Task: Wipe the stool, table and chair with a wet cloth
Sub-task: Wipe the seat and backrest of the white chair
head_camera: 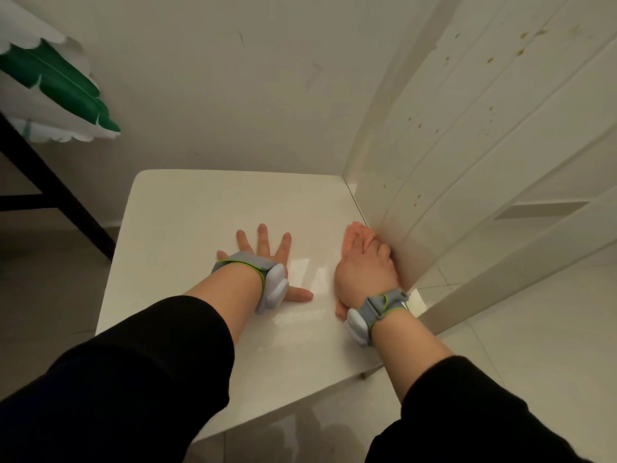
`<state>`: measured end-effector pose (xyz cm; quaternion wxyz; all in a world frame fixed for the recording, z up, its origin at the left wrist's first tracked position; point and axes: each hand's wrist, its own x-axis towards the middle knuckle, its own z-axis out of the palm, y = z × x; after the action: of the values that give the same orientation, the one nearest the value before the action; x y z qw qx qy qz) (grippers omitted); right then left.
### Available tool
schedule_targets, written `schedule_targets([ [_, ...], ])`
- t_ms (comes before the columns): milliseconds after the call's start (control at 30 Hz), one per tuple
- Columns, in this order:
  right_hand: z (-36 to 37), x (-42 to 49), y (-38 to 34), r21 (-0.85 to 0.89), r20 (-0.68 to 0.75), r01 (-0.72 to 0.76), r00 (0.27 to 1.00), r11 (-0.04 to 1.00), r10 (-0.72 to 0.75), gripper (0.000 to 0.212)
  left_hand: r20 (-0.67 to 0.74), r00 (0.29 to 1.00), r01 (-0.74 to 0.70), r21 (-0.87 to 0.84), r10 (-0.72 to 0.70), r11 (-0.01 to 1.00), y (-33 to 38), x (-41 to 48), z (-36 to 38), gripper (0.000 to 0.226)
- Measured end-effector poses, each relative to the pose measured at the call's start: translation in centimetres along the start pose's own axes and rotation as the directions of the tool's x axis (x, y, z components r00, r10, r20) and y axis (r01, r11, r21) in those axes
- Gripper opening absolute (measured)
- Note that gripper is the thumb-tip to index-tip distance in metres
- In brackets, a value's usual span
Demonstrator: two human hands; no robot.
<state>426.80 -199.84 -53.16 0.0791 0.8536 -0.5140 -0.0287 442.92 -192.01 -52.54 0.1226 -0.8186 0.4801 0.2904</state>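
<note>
My right hand (365,262) presses the pink cloth (355,232) flat, fingers closed over it, hard against the chair (207,208) seat's right edge where the backrest (467,145) rises. My left hand (263,248) lies splayed, empty, bracing. Open seat stretches leftward and ahead; I'd sweep there.

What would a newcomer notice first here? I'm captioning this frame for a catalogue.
Two hands on a glossy white chair seat: the left hand splayed flat at its middle, the right hand pressing a pink cloth into the corner by the backrest. Brownish spots fleck that backrest's slats.
</note>
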Motion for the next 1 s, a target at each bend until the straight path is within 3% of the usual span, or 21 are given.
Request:
schedule_targets([
  [267,-0.5,7.9,-2.4,0.081,0.059,-0.039,0.998,0.996,0.034,0.064,0.014,1.0,-0.023,-0.005,0.023,1.0,-0.1,0.1,0.2,0.128],
  [533,-0.9,13.9,-3.1,0.177,0.177,-0.011,0.984,0.984,-0.021,0.065,-0.025,0.999,-0.024,-0.021,0.023,0.999,-0.3,0.9,1.1,0.128],
  [700,-0.5,11.4,-2.4,0.13,0.127,0.092,0.986,0.987,-0.109,0.08,-0.021,1.0,0.003,-0.01,-0.004,1.0,-0.1,1.1,0.9,0.131],
  [800,-0.4,7.8,-0.8,0.152,0.044,0.116,0.991,0.981,-0.124,0.071,-0.014,1.0,0.002,-0.013,-0.002,1.0,0.2,0.7,0.5,0.132],
  [933,0.3,3.8,1.1,0.105,0.015,0.273,0.961,0.956,-0.276,0.076,-0.029,1.0,-0.002,-0.002,0.002,1.0,-0.1,0.3,0.3,0.13],
  [1000,0.4,2.0,1.9,0.191,0.044,0.211,0.974,0.959,-0.223,0.069,-0.029,1.0,0.0,-0.004,0.0,1.0,-0.1,0.0,0.2,0.13],
])
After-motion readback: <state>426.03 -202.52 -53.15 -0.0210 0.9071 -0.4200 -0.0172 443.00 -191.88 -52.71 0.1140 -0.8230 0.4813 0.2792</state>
